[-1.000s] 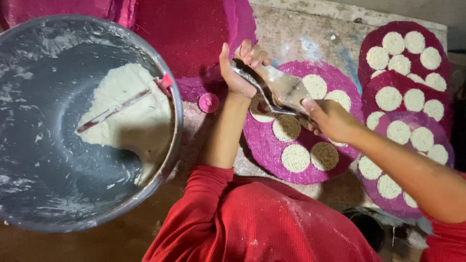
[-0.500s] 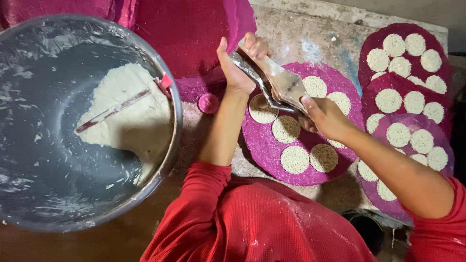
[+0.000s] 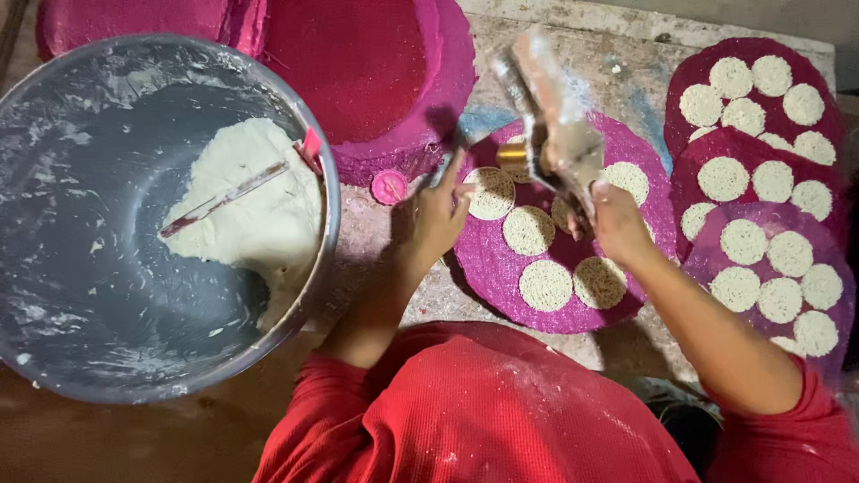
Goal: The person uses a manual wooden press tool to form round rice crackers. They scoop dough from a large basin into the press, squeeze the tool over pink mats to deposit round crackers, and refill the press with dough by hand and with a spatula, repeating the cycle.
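Gripping a blurred metal press [image 3: 555, 125] in right hand [image 3: 617, 224], pointing up-left over dusty stone surface [image 3: 573, 27]; left hand [image 3: 438, 219] loosely open beside the round pink woven mat [image 3: 488, 268].

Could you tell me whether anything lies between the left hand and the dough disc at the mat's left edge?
Nothing visible does. The left hand sits right at the disc on the pink mat, fingertips at its edge. The press, in the right hand, is off to the side.

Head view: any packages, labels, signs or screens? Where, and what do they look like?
None in view: no packages, labels, signs or screens.
Nearest to one: a small red tag on the utensil handle at the metal bowl rim, no print legible.
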